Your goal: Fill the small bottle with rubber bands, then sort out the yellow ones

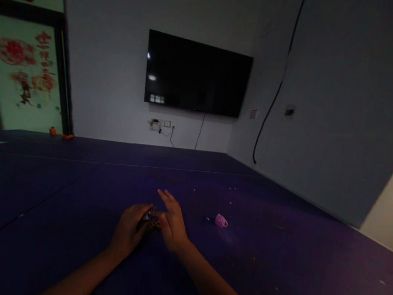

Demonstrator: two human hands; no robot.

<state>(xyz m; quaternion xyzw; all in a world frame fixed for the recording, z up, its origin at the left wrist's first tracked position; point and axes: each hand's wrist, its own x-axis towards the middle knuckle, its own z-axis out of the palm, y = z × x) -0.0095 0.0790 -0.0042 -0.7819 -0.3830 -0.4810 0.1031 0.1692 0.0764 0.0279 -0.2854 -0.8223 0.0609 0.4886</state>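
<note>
My left hand (129, 228) curls around a small dark thing with a shiny, glassy top (147, 215), just above the purple floor. What kind of thing it is cannot be made out. From the right, my right hand (172, 226) meets it, thumb and one finger drawn together against its side while the other fingers stretch up and away. Below the fingers shows a bit of a yellow and red patterned thing (154, 225), mostly hidden. To the right of my hands a small pink cup-shaped piece with a loop (221, 221) lies on its side, a dark piece (210, 220) beside it.
Purple matting (80, 229) with seams and scattered white specks covers the floor. A television (198, 76) hangs on the far wall above sockets (164, 124) and cables. A black cable (273, 101) runs down the right wall. Orange objects (53, 131) stand near the door at left.
</note>
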